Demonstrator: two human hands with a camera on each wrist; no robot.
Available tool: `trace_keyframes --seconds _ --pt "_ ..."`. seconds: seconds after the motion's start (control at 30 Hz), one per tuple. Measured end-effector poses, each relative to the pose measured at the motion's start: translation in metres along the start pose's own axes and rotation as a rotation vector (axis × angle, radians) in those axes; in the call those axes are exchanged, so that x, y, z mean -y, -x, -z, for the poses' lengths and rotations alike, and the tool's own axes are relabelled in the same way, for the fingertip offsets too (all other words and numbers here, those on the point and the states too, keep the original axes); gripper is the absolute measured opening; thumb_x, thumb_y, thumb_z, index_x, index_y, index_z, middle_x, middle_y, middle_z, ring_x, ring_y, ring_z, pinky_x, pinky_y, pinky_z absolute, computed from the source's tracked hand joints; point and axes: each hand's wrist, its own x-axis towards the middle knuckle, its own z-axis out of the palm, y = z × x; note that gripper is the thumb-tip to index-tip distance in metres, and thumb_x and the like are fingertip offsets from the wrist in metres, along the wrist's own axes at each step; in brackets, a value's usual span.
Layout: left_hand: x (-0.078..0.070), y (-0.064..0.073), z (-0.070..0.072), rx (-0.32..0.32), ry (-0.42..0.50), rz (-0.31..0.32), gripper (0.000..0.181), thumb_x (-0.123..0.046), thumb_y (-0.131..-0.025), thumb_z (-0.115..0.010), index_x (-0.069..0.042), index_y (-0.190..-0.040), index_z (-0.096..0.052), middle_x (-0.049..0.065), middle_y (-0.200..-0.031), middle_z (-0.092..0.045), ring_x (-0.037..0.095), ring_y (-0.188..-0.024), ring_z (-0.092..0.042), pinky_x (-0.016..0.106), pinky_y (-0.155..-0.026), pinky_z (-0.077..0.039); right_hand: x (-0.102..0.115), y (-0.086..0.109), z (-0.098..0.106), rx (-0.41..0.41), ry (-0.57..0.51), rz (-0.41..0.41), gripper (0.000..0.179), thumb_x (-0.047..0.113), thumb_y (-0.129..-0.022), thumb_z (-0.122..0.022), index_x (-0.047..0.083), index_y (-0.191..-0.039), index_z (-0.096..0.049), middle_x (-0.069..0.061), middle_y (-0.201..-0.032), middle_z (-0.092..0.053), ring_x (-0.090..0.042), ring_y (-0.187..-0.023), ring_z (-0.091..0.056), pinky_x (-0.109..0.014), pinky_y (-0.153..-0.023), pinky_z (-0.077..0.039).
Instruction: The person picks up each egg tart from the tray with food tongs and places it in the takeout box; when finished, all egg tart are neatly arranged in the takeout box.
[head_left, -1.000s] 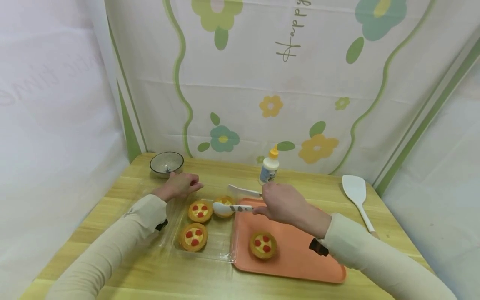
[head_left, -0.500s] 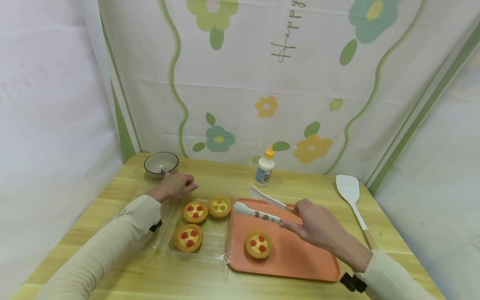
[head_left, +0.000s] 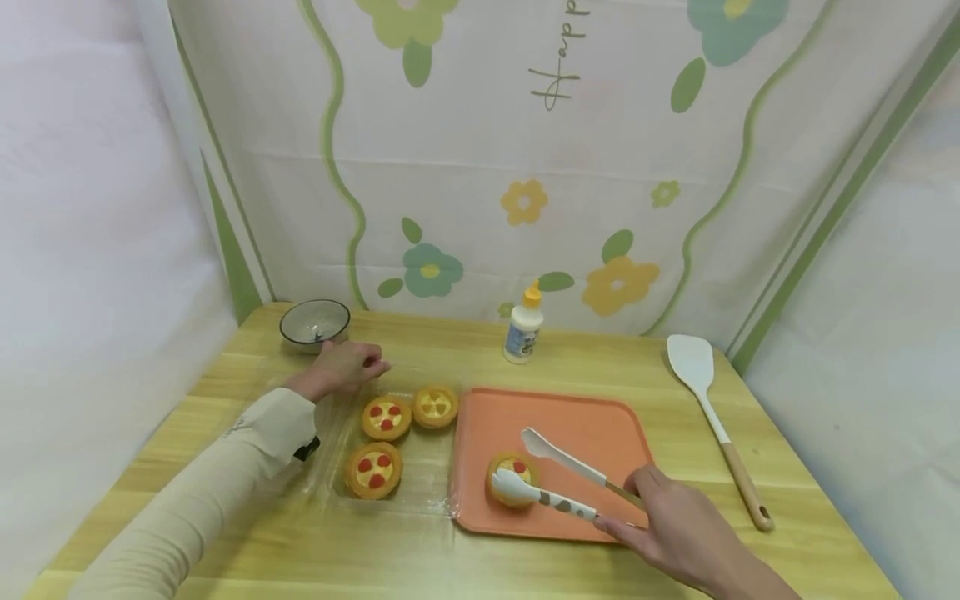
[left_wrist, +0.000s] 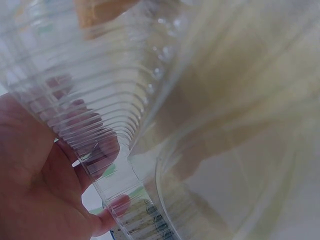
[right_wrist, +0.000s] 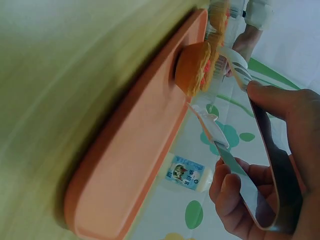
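Note:
My right hand (head_left: 686, 525) grips white-tipped tongs (head_left: 572, 505), their arms spread apart. One tip overlaps a mini tart (head_left: 517, 463) with red toppings, on the orange tray (head_left: 562, 410); the other tip is farther back, over the tray. In the right wrist view the tart (right_wrist: 189, 70) sits at the tray's end, with nothing between the tongs' tips. My left hand (head_left: 343, 369) holds the back edge of a clear plastic container (head_left: 427, 493); its fingers show through the ribbed plastic in the left wrist view. Several tarts (head_left: 386, 418) lie in the container.
A bowl (head_left: 315, 323) stands at the back left, just behind my left hand. A white bottle with a yellow cap (head_left: 522, 332) stands behind the tray. At the right lies a white turner (head_left: 701, 379) with a wooden handle. A patterned cloth (head_left: 450, 167) hangs behind the table.
My right hand has carried the tongs from above the container's tarts rightward and toward me, down to the tart on the tray. The left hand keeps its place at the container.

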Motion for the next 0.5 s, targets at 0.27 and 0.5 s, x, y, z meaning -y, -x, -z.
trace_keyframes --seconds 0.27,0.5 --pt "0.002 0.001 0.001 -0.011 0.01 0.001 0.035 -0.033 -0.099 -0.057 -0.018 -0.069 -0.046 -0.004 -0.061 -0.047 0.016 -0.058 -0.045 0.052 -0.075 -0.027 0.002 0.008 -0.011 -0.001 -0.016 0.021 0.046 0.053 -0.081 -0.074 0.013 -0.091 -0.056 0.012 -0.069 -0.04 0.002 -0.049 -0.028 -0.021 -0.045 -0.03" --pt "0.002 -0.001 0.001 -0.014 0.013 -0.003 0.035 -0.033 -0.099 -0.058 -0.018 -0.069 -0.047 -0.005 -0.061 -0.048 0.015 -0.058 -0.046 0.051 -0.075 -0.028 0.003 0.009 -0.016 -0.022 0.019 0.043 0.045 0.053 -0.079 -0.076 0.013 -0.087 -0.057 0.011 -0.071 -0.042 0.003 -0.051 -0.029 -0.02 -0.046 -0.031"
